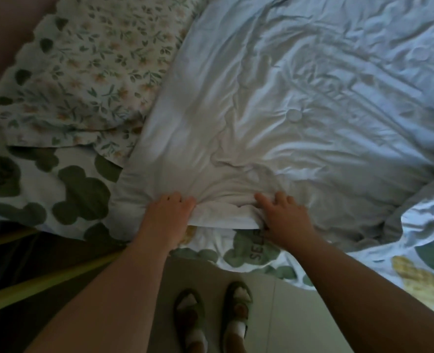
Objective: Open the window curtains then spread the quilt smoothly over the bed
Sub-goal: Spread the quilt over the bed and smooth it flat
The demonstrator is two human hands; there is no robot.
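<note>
A pale, wrinkled quilt [300, 98] covers most of the bed, its near edge bunched at the bed's side. My left hand [168, 212] is closed on that edge, with the fingers curled into the fabric. My right hand [282, 215] grips the same edge a short way to the right, thumb under the fold and fingers on top. Under the quilt lies a white sheet with green blotches [70, 187]. No curtains are in view.
A floral pillow [88, 72] with a scalloped border lies at the upper left. A yellow-green bed frame rail [45, 278] runs along the lower left. My two feet in sandals [213, 319] stand on a light tiled floor. The sheet's edge [414, 271] hangs down at the right.
</note>
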